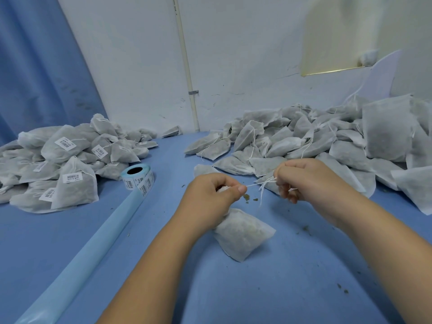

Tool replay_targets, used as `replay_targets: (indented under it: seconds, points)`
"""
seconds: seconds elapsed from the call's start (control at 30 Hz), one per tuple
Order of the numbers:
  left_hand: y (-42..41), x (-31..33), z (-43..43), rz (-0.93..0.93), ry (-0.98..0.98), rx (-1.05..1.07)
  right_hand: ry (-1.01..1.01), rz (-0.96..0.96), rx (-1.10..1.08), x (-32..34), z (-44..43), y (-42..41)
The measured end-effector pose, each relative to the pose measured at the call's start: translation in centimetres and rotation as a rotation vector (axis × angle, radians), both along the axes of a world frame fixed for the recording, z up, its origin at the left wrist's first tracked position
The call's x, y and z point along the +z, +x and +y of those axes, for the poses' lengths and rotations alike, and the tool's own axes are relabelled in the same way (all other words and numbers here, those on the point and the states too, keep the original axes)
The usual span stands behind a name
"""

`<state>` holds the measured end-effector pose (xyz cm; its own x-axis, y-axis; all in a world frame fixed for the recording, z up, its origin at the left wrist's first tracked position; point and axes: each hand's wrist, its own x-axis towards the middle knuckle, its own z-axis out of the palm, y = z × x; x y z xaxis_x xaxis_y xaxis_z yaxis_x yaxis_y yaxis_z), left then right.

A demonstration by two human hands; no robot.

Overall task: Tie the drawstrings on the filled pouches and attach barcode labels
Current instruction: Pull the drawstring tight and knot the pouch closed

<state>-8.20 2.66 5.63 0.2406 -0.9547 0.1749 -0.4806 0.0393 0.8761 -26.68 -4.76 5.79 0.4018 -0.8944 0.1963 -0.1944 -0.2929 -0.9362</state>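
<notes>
A filled white pouch (243,232) lies on the blue table (280,288) in front of me, its gathered neck held up in my left hand (211,195). My left thumb and fingers pinch the neck and one end of the white drawstring (261,183). My right hand (301,178) pinches the other end, and the string runs taut between the two hands with loose tails hanging down. A roll of barcode labels (138,177) stands to the left of my hands, its strip of labels hanging off the roll.
A heap of labelled pouches (60,164) lies at the left. A larger heap of unlabelled pouches (327,141) with loose strings fills the right, against the white wall. A pale blue backing strip (93,249) runs diagonally from the roll. Herb crumbs dot the table.
</notes>
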Motion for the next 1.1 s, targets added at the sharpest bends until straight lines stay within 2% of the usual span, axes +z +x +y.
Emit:
replay_targets:
  seconds: [0.1, 0.27, 0.4, 0.57, 0.67, 0.8, 0.97, 1.03, 1.1]
  points:
    - [0.5, 0.0, 0.2, 0.065, 0.012, -0.114, -0.002, -0.055, -0.058, -0.1, -0.2, -0.2]
    - [0.8, -0.2, 0.4, 0.225, 0.189, -0.318, -0.008, -0.154, -0.157, 0.1, -0.4, -0.5]
    - [0.5, -0.5, 0.3, 0.273, 0.287, -0.416, -0.004, -0.260, -0.235, 0.6, -0.3, -0.8]
    - [0.5, -0.6, 0.3, 0.256, 0.299, -0.459, -0.023, -0.382, -0.327, 1.0, -0.3, -1.3]
    - [0.5, -0.6, 0.4, 0.196, 0.308, -0.414, -0.047, -0.407, -0.370, 1.0, -0.4, -1.5]
    - [0.1, -0.8, 0.2, 0.060, 0.267, -0.209, -0.096, -0.387, -0.348, 1.0, 0.1, -0.9]
    - [-0.5, -1.3, -0.4, 0.112, 0.175, 0.024, -0.340, -0.307, -0.187, 0.8, 2.0, 0.6]
    - [-0.7, -1.2, -0.5, 0.141, 0.153, 0.061, -0.493, -0.171, -0.123, 0.4, 2.7, 1.3]
    - [-1.0, -1.2, -0.5, 0.168, 0.126, 0.090, -0.687, 0.050, -0.085, 0.0, 3.2, 1.8]
